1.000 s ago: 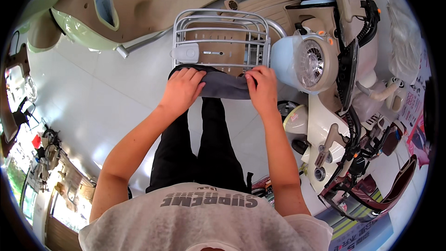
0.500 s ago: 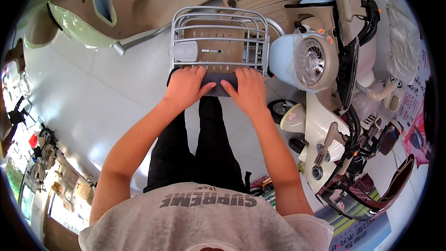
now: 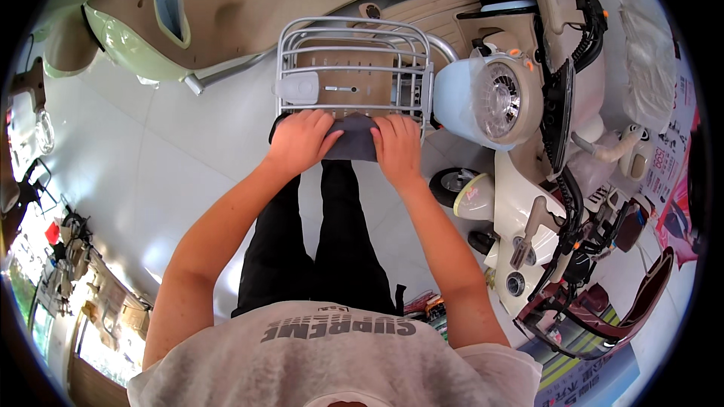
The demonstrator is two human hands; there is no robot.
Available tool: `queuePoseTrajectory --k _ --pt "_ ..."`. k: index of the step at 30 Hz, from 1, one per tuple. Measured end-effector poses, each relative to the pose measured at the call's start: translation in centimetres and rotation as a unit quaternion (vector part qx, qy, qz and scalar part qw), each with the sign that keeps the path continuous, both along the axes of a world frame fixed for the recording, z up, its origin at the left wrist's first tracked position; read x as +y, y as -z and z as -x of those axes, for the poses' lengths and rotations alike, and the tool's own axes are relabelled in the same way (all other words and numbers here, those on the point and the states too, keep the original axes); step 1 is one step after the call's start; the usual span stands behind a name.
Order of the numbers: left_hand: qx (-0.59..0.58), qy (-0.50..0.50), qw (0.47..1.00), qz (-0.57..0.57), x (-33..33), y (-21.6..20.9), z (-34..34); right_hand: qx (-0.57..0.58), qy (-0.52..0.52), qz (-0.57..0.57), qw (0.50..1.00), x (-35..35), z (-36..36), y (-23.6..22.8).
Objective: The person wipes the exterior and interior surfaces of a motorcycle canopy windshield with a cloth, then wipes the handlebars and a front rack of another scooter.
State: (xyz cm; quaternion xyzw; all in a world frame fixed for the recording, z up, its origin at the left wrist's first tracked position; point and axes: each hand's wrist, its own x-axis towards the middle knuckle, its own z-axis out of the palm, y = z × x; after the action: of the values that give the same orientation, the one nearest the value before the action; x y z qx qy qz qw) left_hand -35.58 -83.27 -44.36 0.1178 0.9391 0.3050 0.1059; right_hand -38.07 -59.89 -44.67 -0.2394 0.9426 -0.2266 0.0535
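A dark grey cloth [image 3: 352,139] hangs over the near edge of a silver wire basket [image 3: 354,22] with a brown base. My left hand [image 3: 300,139] grips the cloth's left part, fingers curled over the edge and thumb toward the middle. At its right part my right hand [image 3: 397,147] is closed on the same cloth. The stretch between my hands is slightly rumpled. My fingertips are partly hidden behind the rim. Inside the basket, at the left, a light grey plastic piece [image 3: 299,88] sits against the bars.
Right of the basket is a light blue scooter headlight housing [image 3: 460,98]. More scooters with handlebars [image 3: 562,173] stand along the right. A pale green scooter [image 3: 136,45] is at the upper left. Below the basket lies a tiled floor [image 3: 188,158].
My right hand has shifted a little left, closer to my left hand. The cloth between them has bunched up, its upper edge rising slightly. My left hand keeps its grip.
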Motion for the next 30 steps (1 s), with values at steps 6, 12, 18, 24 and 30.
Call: queuePoseTrajectory --k 6,12,18,24,30 --pt "0.177 -0.020 0.979 -0.101 -1.0 -1.4 -1.4 0.135 0.067 0.078 0.985 -0.5 -1.9 -2.2" --pt "0.292 -0.089 0.949 -0.072 1.4 -3.1 -0.2 0.297 0.122 0.043 0.946 -2.2 0.8 -4.7" --pt "0.095 -0.017 0.995 0.035 2.4 -1.8 1.3 -0.028 0.015 -0.031 0.999 -2.2 3.0 -2.2" --pt "0.083 0.066 0.986 0.127 2.3 -1.2 5.5 -0.092 -0.013 -0.037 0.995 -2.3 6.3 -0.7" --pt "0.137 0.037 0.988 0.055 1.6 0.5 4.7 0.028 0.023 0.036 0.999 -2.2 4.7 0.4"
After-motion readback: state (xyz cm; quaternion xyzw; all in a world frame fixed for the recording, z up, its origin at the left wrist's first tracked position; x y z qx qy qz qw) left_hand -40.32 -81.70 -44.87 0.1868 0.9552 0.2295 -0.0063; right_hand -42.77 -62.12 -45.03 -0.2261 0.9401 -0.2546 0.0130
